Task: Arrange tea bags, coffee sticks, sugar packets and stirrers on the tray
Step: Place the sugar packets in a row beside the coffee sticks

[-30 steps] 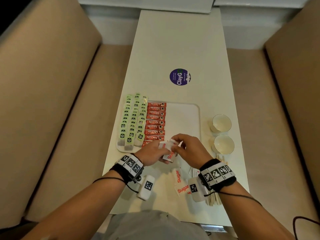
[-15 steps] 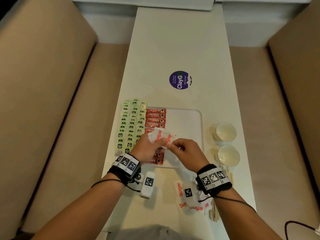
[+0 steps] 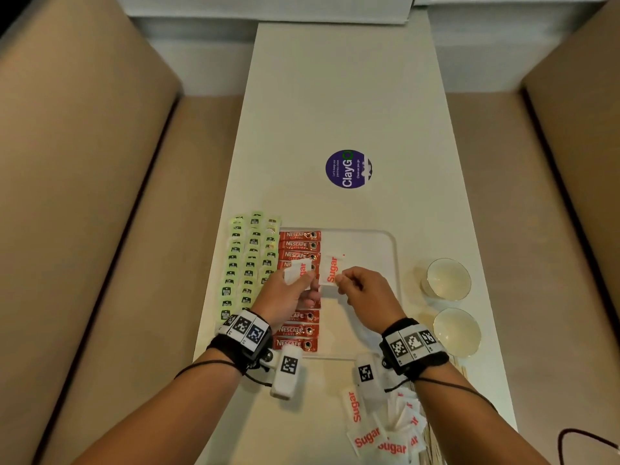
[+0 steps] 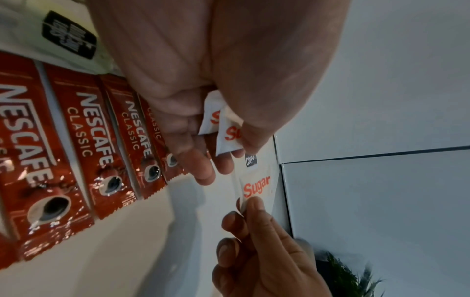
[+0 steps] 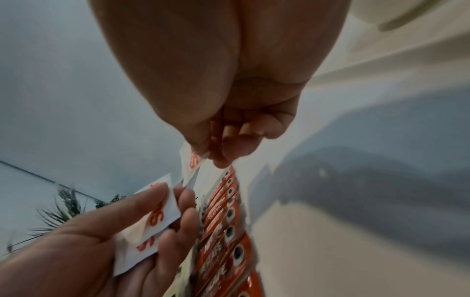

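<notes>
A white tray [image 3: 391, 250] lies on the table with green tea bags [image 3: 250, 260] in rows along its left side and red coffee sticks [image 3: 298, 245] in a column beside them. My left hand [image 3: 295, 286] holds a small stack of white sugar packets [image 3: 297, 270] over the coffee sticks; two packets [image 4: 223, 128] show between thumb and fingers. My right hand [image 3: 355, 286] pinches a single sugar packet [image 3: 332, 270] by its near end, just right of the coffee column above the tray. More sugar packets [image 3: 379, 431] lie heaped by the table's near edge. Wooden stirrers [image 3: 427, 444] peek out beside that heap.
Two white cups [image 3: 448, 278] [image 3: 456, 330] stand right of the tray. A round purple sticker [image 3: 349, 169] marks the table's middle. Beige bench seats [image 3: 84, 196] flank the narrow table on both sides.
Both hands moved from the tray's near edge farther over the tray. The right hand has drawn one sugar packet away from the stack in the left hand.
</notes>
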A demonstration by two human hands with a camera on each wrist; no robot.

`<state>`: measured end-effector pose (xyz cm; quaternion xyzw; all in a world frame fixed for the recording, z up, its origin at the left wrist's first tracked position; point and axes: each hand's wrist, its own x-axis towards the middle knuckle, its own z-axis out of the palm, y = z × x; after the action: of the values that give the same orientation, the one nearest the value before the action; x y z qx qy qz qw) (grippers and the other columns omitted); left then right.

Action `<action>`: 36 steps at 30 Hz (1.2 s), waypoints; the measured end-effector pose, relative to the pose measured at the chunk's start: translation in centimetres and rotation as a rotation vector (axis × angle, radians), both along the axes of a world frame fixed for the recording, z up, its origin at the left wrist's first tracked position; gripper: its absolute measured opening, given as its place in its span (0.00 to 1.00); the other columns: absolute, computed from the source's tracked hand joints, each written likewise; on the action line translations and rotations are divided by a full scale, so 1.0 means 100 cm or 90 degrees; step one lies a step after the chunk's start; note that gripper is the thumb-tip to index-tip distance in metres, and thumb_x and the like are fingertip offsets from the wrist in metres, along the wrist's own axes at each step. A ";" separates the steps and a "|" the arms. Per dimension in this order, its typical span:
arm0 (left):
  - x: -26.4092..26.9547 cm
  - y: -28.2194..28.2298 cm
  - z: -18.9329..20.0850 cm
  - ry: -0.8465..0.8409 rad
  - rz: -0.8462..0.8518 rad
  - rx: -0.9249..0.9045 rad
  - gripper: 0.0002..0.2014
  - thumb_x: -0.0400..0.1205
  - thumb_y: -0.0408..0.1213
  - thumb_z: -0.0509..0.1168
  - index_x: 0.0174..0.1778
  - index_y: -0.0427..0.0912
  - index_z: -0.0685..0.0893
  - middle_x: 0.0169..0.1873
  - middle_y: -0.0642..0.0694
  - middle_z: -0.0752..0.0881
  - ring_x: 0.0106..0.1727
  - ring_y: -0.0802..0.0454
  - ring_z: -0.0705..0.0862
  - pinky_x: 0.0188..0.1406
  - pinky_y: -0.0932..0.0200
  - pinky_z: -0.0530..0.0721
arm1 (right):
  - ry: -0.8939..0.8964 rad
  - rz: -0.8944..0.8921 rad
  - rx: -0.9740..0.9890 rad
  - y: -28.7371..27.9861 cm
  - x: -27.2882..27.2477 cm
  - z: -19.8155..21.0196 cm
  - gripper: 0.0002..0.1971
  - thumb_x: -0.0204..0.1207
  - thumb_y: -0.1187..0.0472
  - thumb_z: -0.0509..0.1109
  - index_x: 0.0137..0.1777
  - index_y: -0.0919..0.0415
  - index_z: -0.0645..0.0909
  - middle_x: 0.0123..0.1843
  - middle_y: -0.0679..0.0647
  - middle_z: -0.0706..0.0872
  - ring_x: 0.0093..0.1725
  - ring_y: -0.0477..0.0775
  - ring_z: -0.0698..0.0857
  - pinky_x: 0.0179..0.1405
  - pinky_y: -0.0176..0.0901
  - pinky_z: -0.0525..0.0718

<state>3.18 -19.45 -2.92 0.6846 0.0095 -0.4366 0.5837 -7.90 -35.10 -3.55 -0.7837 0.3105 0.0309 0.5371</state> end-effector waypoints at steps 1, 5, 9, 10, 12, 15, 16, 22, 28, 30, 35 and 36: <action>0.003 -0.001 0.000 0.013 0.014 -0.002 0.10 0.87 0.39 0.67 0.58 0.37 0.87 0.48 0.39 0.92 0.45 0.44 0.91 0.50 0.48 0.90 | 0.004 -0.012 -0.009 -0.004 0.005 -0.002 0.14 0.86 0.51 0.68 0.41 0.56 0.85 0.34 0.47 0.87 0.34 0.45 0.82 0.39 0.38 0.81; 0.011 -0.005 0.000 0.043 0.035 -0.015 0.09 0.89 0.37 0.64 0.58 0.38 0.86 0.47 0.38 0.92 0.42 0.47 0.90 0.45 0.54 0.88 | 0.031 -0.061 -0.036 -0.019 0.024 -0.012 0.16 0.87 0.53 0.67 0.40 0.60 0.86 0.36 0.50 0.89 0.33 0.42 0.83 0.35 0.31 0.74; 0.017 -0.006 -0.001 0.030 0.027 -0.018 0.08 0.90 0.35 0.62 0.59 0.37 0.85 0.50 0.37 0.92 0.41 0.47 0.90 0.38 0.59 0.88 | 0.074 -0.078 -0.053 -0.030 0.039 -0.025 0.20 0.87 0.54 0.67 0.35 0.64 0.88 0.33 0.52 0.89 0.32 0.47 0.84 0.35 0.34 0.74; 0.018 -0.006 -0.002 0.017 0.020 -0.010 0.08 0.90 0.35 0.62 0.60 0.38 0.84 0.50 0.38 0.93 0.41 0.46 0.91 0.35 0.60 0.87 | 0.087 -0.072 -0.056 -0.031 0.042 -0.027 0.21 0.87 0.53 0.67 0.34 0.63 0.88 0.32 0.52 0.89 0.32 0.48 0.84 0.35 0.35 0.74; 0.021 -0.006 -0.003 -0.012 -0.004 0.012 0.07 0.90 0.36 0.62 0.59 0.41 0.84 0.50 0.41 0.93 0.43 0.44 0.92 0.30 0.63 0.85 | 0.106 -0.062 -0.062 -0.033 0.046 -0.032 0.22 0.87 0.53 0.67 0.33 0.63 0.88 0.31 0.51 0.88 0.31 0.49 0.84 0.34 0.37 0.75; 0.024 -0.004 -0.002 -0.062 -0.048 0.048 0.07 0.89 0.39 0.64 0.58 0.44 0.85 0.50 0.47 0.94 0.44 0.43 0.93 0.27 0.64 0.80 | 0.113 -0.058 -0.077 -0.035 0.051 -0.036 0.23 0.86 0.52 0.67 0.31 0.64 0.88 0.28 0.50 0.88 0.29 0.51 0.85 0.36 0.40 0.77; 0.025 -0.004 -0.001 -0.069 -0.051 0.058 0.07 0.88 0.39 0.65 0.57 0.44 0.86 0.49 0.47 0.94 0.43 0.43 0.93 0.26 0.64 0.79 | 0.111 -0.058 -0.079 -0.035 0.053 -0.036 0.24 0.85 0.51 0.68 0.31 0.63 0.88 0.27 0.49 0.87 0.29 0.51 0.86 0.36 0.40 0.79; 0.031 -0.005 -0.002 -0.085 -0.008 0.112 0.08 0.84 0.42 0.72 0.52 0.42 0.88 0.43 0.43 0.94 0.32 0.49 0.90 0.25 0.61 0.79 | 0.094 -0.049 -0.093 -0.032 0.064 -0.039 0.24 0.85 0.49 0.69 0.27 0.59 0.86 0.23 0.48 0.86 0.28 0.51 0.87 0.40 0.40 0.84; 0.037 -0.007 -0.008 -0.112 0.021 0.121 0.08 0.83 0.43 0.72 0.51 0.42 0.89 0.39 0.43 0.93 0.28 0.51 0.86 0.24 0.61 0.80 | 0.098 -0.057 -0.088 -0.031 0.068 -0.039 0.25 0.83 0.49 0.69 0.26 0.61 0.86 0.22 0.52 0.87 0.25 0.52 0.88 0.37 0.39 0.85; 0.038 -0.009 -0.010 -0.113 0.035 0.119 0.06 0.85 0.41 0.70 0.52 0.43 0.88 0.38 0.43 0.93 0.29 0.51 0.87 0.24 0.62 0.81 | 0.102 -0.062 -0.089 -0.031 0.069 -0.039 0.25 0.83 0.49 0.69 0.27 0.61 0.86 0.22 0.51 0.87 0.25 0.51 0.88 0.37 0.40 0.86; 0.041 -0.011 -0.015 -0.130 0.046 0.124 0.07 0.90 0.38 0.62 0.55 0.46 0.86 0.39 0.45 0.93 0.33 0.51 0.88 0.34 0.55 0.87 | 0.107 -0.060 -0.114 -0.030 0.071 -0.043 0.25 0.83 0.48 0.69 0.26 0.59 0.86 0.22 0.49 0.87 0.25 0.48 0.87 0.36 0.39 0.85; 0.041 -0.011 -0.015 -0.130 0.042 0.124 0.07 0.90 0.38 0.62 0.55 0.46 0.86 0.40 0.44 0.93 0.33 0.51 0.88 0.35 0.54 0.87 | 0.109 -0.061 -0.115 -0.030 0.071 -0.044 0.25 0.83 0.48 0.69 0.26 0.59 0.86 0.22 0.49 0.86 0.25 0.48 0.87 0.36 0.38 0.84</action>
<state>7.27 -20.55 -4.44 0.7783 0.0152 -0.3422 0.5263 -0.83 -38.12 -7.94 -0.8075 0.3937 0.0440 0.4371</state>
